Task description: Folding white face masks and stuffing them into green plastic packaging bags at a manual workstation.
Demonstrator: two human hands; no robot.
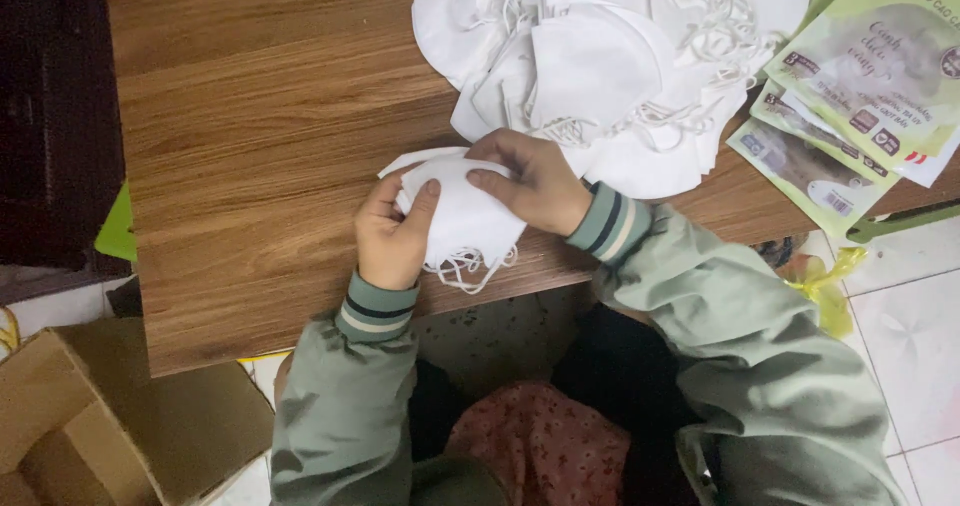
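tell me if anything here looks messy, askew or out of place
Nothing looks damaged or spilled. The loose white masks lie in an untidy heap, ear loops tangled. The green packets jut over the table edge. Both hands, left hand and right hand, hold one mask.

A pile of white masks [620, 56], green printed packets [870, 76] on a wooden table [250, 146], cardboard box [90, 416] below

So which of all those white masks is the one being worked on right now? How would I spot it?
Start at the wooden table and come to its near edge, below the big pile of masks. The mask lies there apart from the pile, with its ear loops dangling over the edge. It is the only one held between two hands, the left hand gripping its side and the right hand pressing on top.
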